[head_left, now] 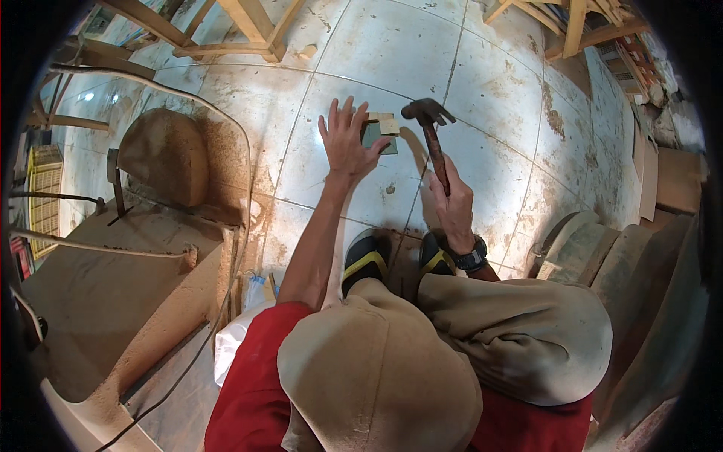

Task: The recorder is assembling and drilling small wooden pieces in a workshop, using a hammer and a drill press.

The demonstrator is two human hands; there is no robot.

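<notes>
My right hand (455, 207), with a dark watch on its wrist, grips the brown handle of a claw hammer (434, 148). The dark hammer head is raised at the far end, its claw pointing right. To the left, my left hand (346, 145) has its fingers stretched out and spread. Its thumb reaches onto a flat grey-green square piece (370, 135) on the floor. Small pale wooden pieces (388, 125) lie at the far edge of this square. Part of the square is hidden by my left hand. I cannot see a nail.
White floor tiles (392, 45) carry brown dust. A dusty machine (98, 279) with a rounded part stands left, a cable (245, 162) looping beside it. Wooden frames (252, 26) stand at the back. Cardboard (678, 181) and curved pieces (576, 245) are on the right.
</notes>
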